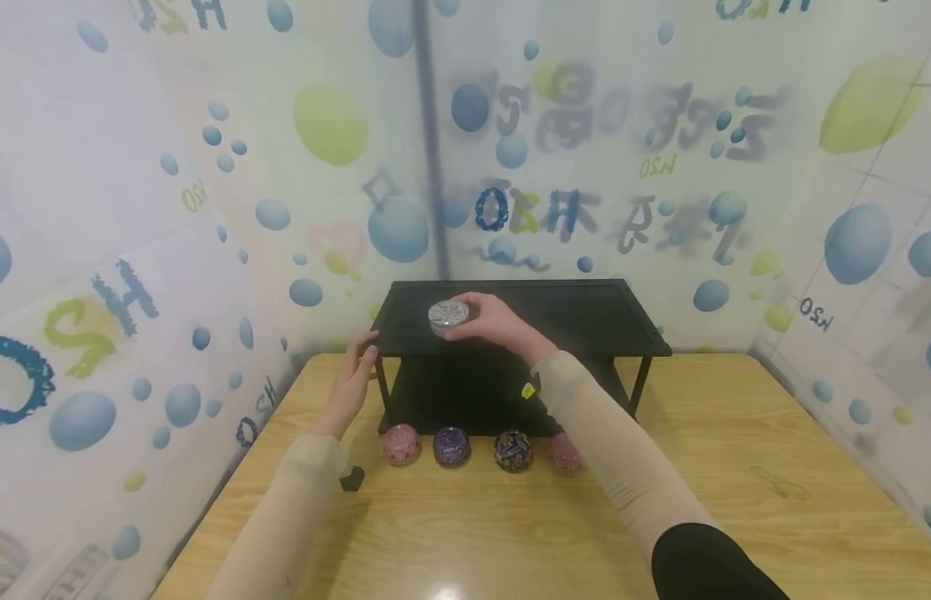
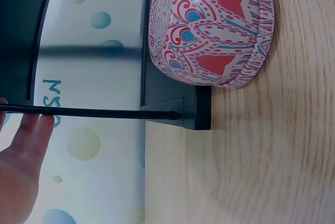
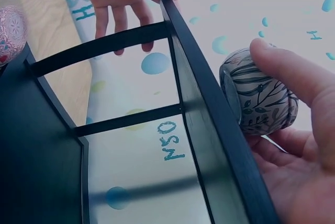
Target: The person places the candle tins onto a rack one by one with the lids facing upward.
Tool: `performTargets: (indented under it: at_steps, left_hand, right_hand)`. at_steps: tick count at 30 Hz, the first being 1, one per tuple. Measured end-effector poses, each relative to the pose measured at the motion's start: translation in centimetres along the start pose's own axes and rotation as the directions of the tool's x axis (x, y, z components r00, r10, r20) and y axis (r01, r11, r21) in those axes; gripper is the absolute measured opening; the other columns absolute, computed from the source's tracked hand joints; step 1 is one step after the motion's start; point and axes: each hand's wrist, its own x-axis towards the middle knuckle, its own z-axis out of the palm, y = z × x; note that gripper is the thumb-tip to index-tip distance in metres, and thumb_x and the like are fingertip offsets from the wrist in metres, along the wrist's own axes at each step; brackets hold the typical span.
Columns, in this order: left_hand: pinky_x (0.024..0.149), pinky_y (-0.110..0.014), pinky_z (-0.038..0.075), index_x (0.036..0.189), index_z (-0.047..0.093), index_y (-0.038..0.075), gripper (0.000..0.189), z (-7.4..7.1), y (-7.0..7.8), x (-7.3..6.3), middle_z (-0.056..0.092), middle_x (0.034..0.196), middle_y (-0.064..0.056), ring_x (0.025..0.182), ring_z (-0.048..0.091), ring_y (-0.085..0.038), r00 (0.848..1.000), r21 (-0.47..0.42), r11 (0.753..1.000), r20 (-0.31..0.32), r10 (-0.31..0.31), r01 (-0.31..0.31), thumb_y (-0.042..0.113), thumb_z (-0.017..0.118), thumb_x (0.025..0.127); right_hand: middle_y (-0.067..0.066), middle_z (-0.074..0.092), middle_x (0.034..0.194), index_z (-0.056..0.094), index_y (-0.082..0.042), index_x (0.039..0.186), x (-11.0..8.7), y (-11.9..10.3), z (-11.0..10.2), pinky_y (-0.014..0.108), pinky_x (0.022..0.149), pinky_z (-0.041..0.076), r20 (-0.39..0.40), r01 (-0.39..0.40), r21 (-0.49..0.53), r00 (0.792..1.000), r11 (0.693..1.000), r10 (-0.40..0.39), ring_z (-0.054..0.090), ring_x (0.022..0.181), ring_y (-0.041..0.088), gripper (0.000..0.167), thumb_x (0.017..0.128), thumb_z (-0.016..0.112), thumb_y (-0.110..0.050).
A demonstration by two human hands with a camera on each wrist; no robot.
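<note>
My right hand [image 1: 495, 321] grips a small round tin [image 1: 447, 315] by its sides, thumb on one side and fingers on the other. The tin has a white ground with dark leaf sprigs, as the right wrist view shows, and its base is right at the top board of a black two-tier shelf [image 1: 570, 317], near the left end. At the shelf's left front corner is my left hand [image 1: 352, 383], fingers fairly straight. In the left wrist view its fingertips [image 2: 44, 124] reach behind the thin black post [image 2: 104, 112].
In front of the shelf stand a pink patterned tin [image 1: 401, 444], a purple one [image 1: 452, 447], a dark floral one [image 1: 513, 451] and another pink one [image 1: 565, 455], partly behind my right sleeve. All sit on a wooden table [image 1: 735, 500]. Printed curtains [image 1: 330, 208] surround it.
</note>
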Motion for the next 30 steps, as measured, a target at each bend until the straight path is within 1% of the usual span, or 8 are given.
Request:
performTargets:
  at_steps: [7, 12, 20, 25, 30]
  left_hand:
    - [0.098, -0.063, 0.039, 0.144, 0.032, 0.004, 0.042, 0.0, 0.0, -0.1, 0.026, 0.153, -0.021, 0.127, 0.039, -0.047, 1.000, -0.020, 1.000, 0.002, -0.016, 0.016, 0.021, 0.038, 0.106]
    - [0.098, -0.063, 0.039, 0.145, 0.032, 0.003, 0.043, 0.0, -0.1, 0.0, 0.025, 0.153, -0.022, 0.127, 0.039, -0.047, 1.000, -0.020, 1.000, 0.003, 0.001, -0.001, 0.021, 0.038, 0.106]
    - [0.097, -0.064, 0.040, 0.144, 0.033, 0.003, 0.042, -0.1, -0.2, 0.2, 0.027, 0.151, -0.023, 0.126, 0.040, -0.047, 1.000, -0.016, 1.000, -0.001, 0.015, -0.015, 0.022, 0.038, 0.106]
    - [0.097, -0.063, 0.040, 0.144, 0.033, 0.002, 0.042, -0.1, -0.1, 0.1, 0.028, 0.151, -0.023, 0.125, 0.041, -0.046, 1.000, -0.011, 1.000, -0.002, 0.014, -0.014, 0.021, 0.038, 0.106]
    - [0.096, -0.061, 0.042, 0.143, 0.033, 0.002, 0.041, -0.1, 0.0, 0.0, 0.028, 0.151, -0.023, 0.124, 0.041, -0.046, 1.000, -0.022, 1.000, -0.002, 0.014, -0.014, 0.019, 0.038, 0.106]
  right_hand:
    - [0.006, 0.062, 0.114, 0.057, -0.006, 0.129, 0.4, -0.3, 0.5, 0.035, 0.087, 0.051, -0.008, -0.015, -0.051, 1.000, 0.999, 0.015, 0.058, 0.102, 0.021, 0.063, 0.074, 0.085, -0.023]
    - [0.005, 0.062, 0.113, 0.058, -0.007, 0.128, 0.8, -0.5, 0.8, 0.035, 0.086, 0.051, -0.005, 0.000, -0.065, 1.000, 0.998, 0.000, 0.058, 0.102, 0.021, 0.062, 0.074, 0.085, -0.023]
    - [0.005, 0.063, 0.113, 0.059, -0.008, 0.127, 1.2, -0.9, 1.4, 0.035, 0.084, 0.051, 0.007, 0.021, -0.077, 1.000, 0.997, -0.021, 0.058, 0.101, 0.021, 0.060, 0.074, 0.085, -0.023]
    - [0.004, 0.063, 0.112, 0.060, -0.008, 0.127, 1.5, -0.8, 1.6, 0.034, 0.080, 0.052, 0.006, 0.015, -0.075, 1.000, 0.997, -0.014, 0.058, 0.099, 0.020, 0.060, 0.074, 0.085, -0.023]
    - [0.005, 0.063, 0.112, 0.059, -0.008, 0.126, 1.9, -0.7, 1.8, 0.034, 0.081, 0.052, -0.002, 0.013, -0.082, 1.000, 0.997, -0.013, 0.058, 0.100, 0.021, 0.061, 0.074, 0.085, -0.024]
